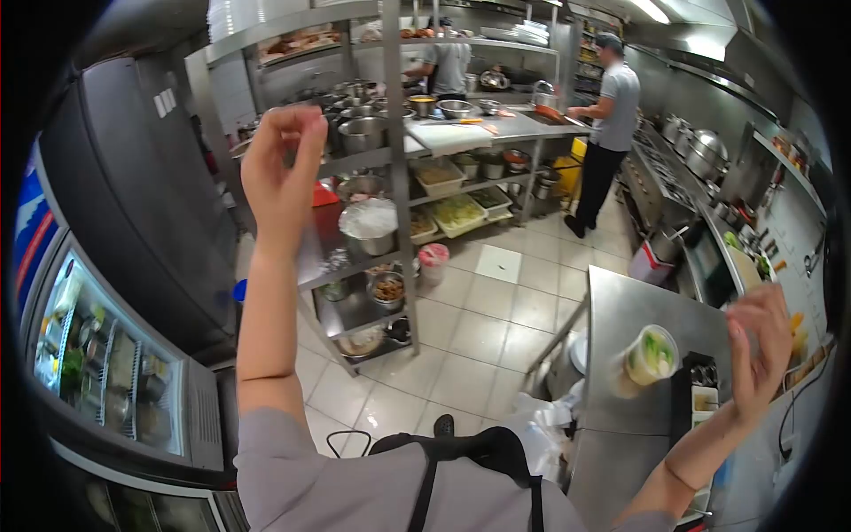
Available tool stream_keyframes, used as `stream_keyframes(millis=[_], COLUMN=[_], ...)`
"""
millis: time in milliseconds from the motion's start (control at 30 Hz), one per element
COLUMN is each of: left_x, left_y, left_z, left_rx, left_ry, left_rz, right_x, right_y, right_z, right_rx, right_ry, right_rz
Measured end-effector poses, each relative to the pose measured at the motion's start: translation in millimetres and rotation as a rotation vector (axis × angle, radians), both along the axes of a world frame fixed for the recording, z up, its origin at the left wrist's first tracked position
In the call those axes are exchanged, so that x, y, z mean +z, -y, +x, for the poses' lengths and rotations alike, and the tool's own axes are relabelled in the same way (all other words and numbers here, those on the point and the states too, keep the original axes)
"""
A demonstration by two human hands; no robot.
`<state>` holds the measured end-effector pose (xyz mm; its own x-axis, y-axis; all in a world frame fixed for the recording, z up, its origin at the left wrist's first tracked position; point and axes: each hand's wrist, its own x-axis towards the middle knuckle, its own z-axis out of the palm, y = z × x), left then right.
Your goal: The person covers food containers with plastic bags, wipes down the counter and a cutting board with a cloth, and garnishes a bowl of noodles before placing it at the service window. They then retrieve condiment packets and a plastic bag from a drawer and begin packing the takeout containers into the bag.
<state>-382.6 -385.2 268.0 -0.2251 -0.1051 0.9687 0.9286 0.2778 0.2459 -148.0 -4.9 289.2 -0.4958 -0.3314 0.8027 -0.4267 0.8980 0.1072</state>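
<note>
My left hand [282,168] is raised in front of the steel shelf rack, its fingers curled with a gap between them and the thumb, and nothing shows in it. On the right, my right hand [756,355] is lifted over the far side of the steel counter [625,310], fingers bent and slightly blurred, with no object visible in it. A clear round container with green pieces inside [651,355] stands on that counter, to the left of my right hand and apart from it.
A rack [397,177] holds pots and a covered pot [369,222]. A lit glass-door fridge [106,363] is at left. One person [616,97] works at the rear counter near the stove [660,177]; another [448,66] is behind the shelves. A tub [433,257] stands on the floor.
</note>
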Motion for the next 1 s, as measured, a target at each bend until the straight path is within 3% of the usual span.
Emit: stream_keyframes(millis=[200, 367, 467, 600, 700, 733, 767, 867, 967, 1000], left_x=[97.4, 195.6, 248.4, 284.1, 278.2, 298.3, 314.0, 303.9, 307.8, 307.8], left_y=[94.2, 187.6, 219.4, 231.7, 194.0, 203.9, 212.0, 196.8, 200.3, 198.9], left_z=[-65.0, -178.0, -234.5, -295.1, -260.7, -275.8, -292.8, -274.6, -277.3, -276.5], left_rx=[0.664, 1.157, 1.345, 1.161, 1.055, 1.062, 1.093, 1.158, 1.392, 1.421], left_ry=[-0.129, -0.424, -0.199, -0.443, -0.088, -0.261, -0.247, -0.199, -0.380, -0.396], left_rz=[-0.317, -0.649, -0.730, -0.718, -0.832, -1.016, -1.042, -1.027, -1.205, -1.233], right_x=[21.0, 45.6, 61.0, 92.5, 113.5, 121.9, 131.6, 155.3, 169.6, 174.2], right_y=[72.5, 157.9, 214.1, 292.5, 338.7, 352.8, 364.2, 393.2, 420.0, 428.1], right_z=[-93.4, -177.5, -242.1, -337.2, -405.3, -422.0, -437.3, -469.4, -501.5, -522.1], right_rx=[0.260, 0.386, 0.418, 0.330, 0.218, 0.164, 0.110, 0.124, 0.142, 0.174], right_ry=[0.184, 0.173, 0.032, -0.006, -0.358, -0.413, -0.464, -0.509, -0.599, -0.762], right_rz=[0.046, 0.270, 0.398, 0.435, 0.462, 0.438, 0.410, 0.269, 0.062, 0.019])
